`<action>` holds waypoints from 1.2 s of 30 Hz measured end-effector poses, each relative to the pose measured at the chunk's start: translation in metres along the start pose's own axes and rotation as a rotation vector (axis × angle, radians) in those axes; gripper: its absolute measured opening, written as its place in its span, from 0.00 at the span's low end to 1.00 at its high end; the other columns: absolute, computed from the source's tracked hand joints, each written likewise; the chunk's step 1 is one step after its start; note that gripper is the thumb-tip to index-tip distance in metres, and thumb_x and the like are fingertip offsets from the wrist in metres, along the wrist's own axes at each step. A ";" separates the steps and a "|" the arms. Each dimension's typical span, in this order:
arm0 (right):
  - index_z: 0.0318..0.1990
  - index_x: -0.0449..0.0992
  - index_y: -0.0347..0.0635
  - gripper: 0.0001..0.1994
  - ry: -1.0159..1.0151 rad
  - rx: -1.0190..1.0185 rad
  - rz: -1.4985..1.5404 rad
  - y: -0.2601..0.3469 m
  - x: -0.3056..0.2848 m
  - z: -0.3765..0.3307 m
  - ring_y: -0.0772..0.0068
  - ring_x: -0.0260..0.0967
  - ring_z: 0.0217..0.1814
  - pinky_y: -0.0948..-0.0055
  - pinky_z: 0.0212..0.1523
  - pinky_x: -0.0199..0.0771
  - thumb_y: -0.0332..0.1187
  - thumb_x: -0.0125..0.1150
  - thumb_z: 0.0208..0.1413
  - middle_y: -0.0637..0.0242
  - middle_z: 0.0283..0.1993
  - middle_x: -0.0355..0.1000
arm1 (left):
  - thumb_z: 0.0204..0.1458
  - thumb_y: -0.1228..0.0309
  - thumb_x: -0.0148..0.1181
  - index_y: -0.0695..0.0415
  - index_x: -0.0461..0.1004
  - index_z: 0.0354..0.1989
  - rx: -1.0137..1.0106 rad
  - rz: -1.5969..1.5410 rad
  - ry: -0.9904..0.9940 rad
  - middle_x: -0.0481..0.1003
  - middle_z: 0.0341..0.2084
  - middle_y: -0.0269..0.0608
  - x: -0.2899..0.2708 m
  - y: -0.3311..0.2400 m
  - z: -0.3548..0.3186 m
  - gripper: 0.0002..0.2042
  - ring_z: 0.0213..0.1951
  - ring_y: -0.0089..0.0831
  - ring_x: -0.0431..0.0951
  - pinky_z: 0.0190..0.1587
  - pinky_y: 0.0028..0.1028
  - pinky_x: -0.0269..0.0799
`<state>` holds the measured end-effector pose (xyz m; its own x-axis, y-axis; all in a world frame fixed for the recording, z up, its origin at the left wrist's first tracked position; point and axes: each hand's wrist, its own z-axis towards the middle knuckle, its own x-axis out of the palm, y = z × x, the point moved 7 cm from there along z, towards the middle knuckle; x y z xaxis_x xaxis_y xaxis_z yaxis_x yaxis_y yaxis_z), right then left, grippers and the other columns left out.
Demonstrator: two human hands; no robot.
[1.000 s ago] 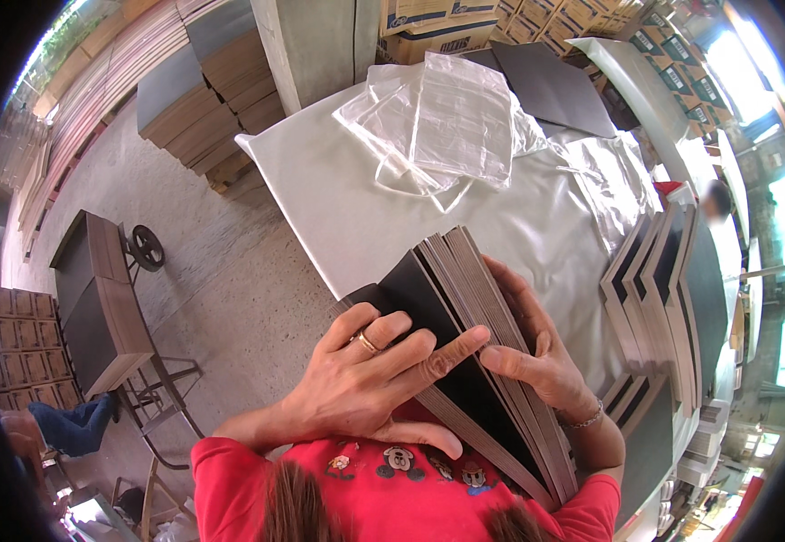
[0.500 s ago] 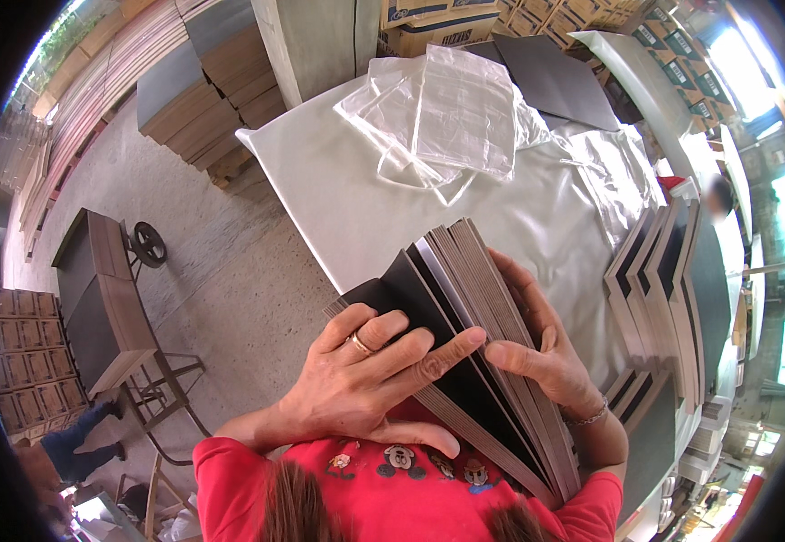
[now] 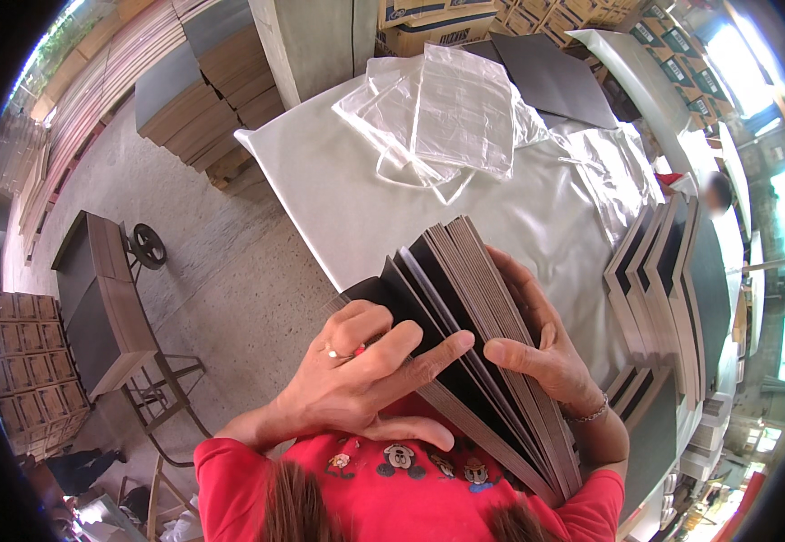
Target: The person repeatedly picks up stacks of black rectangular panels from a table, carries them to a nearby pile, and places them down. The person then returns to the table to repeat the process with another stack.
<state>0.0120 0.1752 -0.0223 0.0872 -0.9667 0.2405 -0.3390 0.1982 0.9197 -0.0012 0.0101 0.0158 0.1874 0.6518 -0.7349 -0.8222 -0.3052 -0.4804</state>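
One fanned stack of dark boards point(image 3: 464, 334) gripped between left hand point(image 3: 356, 379) and right hand point(image 3: 546, 348) (three clear bags point(image 3: 464, 117) beyond).

The table point(image 3: 338, 199) is covered with a white sheet. Clear plastic bags point(image 3: 460, 117) lie on its far side, beside a black board point(image 3: 550, 81). Stacked dark boards point(image 3: 672, 289) stand at its right edge.
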 end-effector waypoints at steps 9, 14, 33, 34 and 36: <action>0.68 0.47 0.42 0.41 0.025 -0.021 -0.040 0.002 0.002 -0.001 0.66 0.51 0.67 0.67 0.66 0.48 0.35 0.66 0.50 0.57 0.63 0.56 | 0.37 0.33 0.56 0.51 0.75 0.45 0.041 0.016 0.039 0.65 0.31 0.31 0.009 -0.003 0.011 0.36 0.39 0.29 0.66 0.49 0.34 0.62; 0.68 0.46 0.42 0.40 0.020 -0.020 -0.065 0.002 0.002 -0.001 0.66 0.51 0.68 0.66 0.66 0.49 0.35 0.65 0.51 0.56 0.64 0.55 | 0.21 0.29 0.54 0.48 0.72 0.55 0.024 0.091 0.084 0.60 0.28 0.30 0.013 -0.003 0.012 0.49 0.36 0.29 0.63 0.43 0.32 0.59; 0.68 0.46 0.42 0.40 0.023 -0.008 0.043 -0.002 0.007 -0.001 0.67 0.53 0.67 0.67 0.66 0.51 0.32 0.64 0.51 0.56 0.63 0.56 | 0.20 0.32 0.57 0.49 0.75 0.53 0.010 0.079 0.062 0.58 0.30 0.31 0.006 -0.002 -0.001 0.47 0.37 0.30 0.62 0.40 0.31 0.60; 0.68 0.47 0.42 0.40 0.023 -0.013 0.042 -0.002 0.007 -0.001 0.67 0.53 0.67 0.67 0.66 0.51 0.32 0.64 0.51 0.56 0.63 0.56 | 0.26 0.33 0.57 0.50 0.74 0.54 0.022 0.060 0.038 0.60 0.30 0.31 0.004 -0.002 -0.001 0.44 0.37 0.29 0.63 0.42 0.31 0.60; 0.68 0.47 0.42 0.40 0.022 -0.010 0.029 -0.003 0.007 -0.001 0.67 0.52 0.67 0.67 0.66 0.50 0.33 0.65 0.51 0.56 0.63 0.56 | 0.37 0.35 0.56 0.52 0.72 0.54 0.044 0.021 -0.009 0.63 0.30 0.31 0.001 -0.001 -0.002 0.40 0.37 0.27 0.66 0.44 0.30 0.62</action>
<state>0.0146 0.1685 -0.0230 0.0984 -0.9568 0.2735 -0.3324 0.2275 0.9153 0.0008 0.0096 0.0141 0.1652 0.6518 -0.7402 -0.8490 -0.2879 -0.4430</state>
